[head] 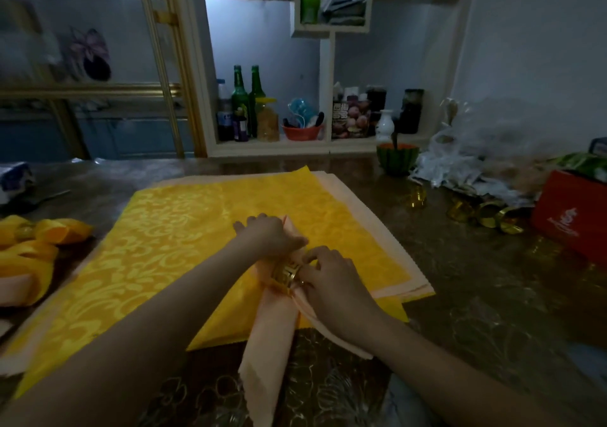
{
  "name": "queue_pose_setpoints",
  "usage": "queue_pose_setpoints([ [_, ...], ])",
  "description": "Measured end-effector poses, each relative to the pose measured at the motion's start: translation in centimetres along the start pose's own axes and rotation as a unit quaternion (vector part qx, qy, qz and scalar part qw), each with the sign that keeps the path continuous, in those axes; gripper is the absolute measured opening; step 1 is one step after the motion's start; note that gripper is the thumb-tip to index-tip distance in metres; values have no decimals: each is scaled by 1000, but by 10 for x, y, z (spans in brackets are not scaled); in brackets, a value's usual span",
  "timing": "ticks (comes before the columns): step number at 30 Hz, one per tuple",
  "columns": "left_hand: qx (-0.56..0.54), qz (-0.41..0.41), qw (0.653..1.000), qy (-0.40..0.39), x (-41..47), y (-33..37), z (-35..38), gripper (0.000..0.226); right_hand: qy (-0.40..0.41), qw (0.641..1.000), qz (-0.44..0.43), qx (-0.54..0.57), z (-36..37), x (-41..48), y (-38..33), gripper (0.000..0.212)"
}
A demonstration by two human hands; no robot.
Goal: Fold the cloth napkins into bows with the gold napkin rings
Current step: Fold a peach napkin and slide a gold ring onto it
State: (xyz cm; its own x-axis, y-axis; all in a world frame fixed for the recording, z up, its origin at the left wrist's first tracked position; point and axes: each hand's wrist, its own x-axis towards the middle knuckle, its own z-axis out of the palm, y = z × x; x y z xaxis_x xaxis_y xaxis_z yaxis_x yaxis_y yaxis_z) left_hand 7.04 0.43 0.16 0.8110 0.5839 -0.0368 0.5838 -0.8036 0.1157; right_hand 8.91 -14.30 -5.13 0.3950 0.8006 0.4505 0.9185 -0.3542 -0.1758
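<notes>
Across the dark patterned tabletop [476, 295], a flat stack of napkins [157, 246]: yellow damask with a leafy weave on top, plain peach edges showing beneath along the far and right sides. On that stack, toward its near right corner, a peach napkin [272, 338] gathered into a long strip. Long axis near to far, leaning slightly right at the far end; near tail pointing toward the person and widening past the stack's edge onto the bare tabletop; a second fold trailing off to the near right under the wrist. Plain matte cloth, bunched into pleats at the waist. At far left, finished bows [39, 239] in yellow and peach. At far right, a red box [571, 216]. Curled round the far part of the strip, just beyond the waist, the left hand [267, 234]. Palm down, fingertips pinching the gold napkin ring [287, 273], the right hand [331, 278]. Ring round the gathered waist, between both hands, shiny. Loose beside the box, spare gold rings [483, 216].
</notes>
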Motion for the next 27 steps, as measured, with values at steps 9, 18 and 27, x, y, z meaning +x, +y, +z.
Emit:
queue_pose_setpoints([
  [9,-257,28,958,125,0,-5,18,54,-29,995,57,81,-5,-5,8,31],
  [18,-175,193,956,137,-54,-41,7,30,66,983,92,148,-10,-5,4,27],
  [27,-258,295,919,44,-80,-55,12,29,-33,941,54,333,-16,-7,10,14],
])
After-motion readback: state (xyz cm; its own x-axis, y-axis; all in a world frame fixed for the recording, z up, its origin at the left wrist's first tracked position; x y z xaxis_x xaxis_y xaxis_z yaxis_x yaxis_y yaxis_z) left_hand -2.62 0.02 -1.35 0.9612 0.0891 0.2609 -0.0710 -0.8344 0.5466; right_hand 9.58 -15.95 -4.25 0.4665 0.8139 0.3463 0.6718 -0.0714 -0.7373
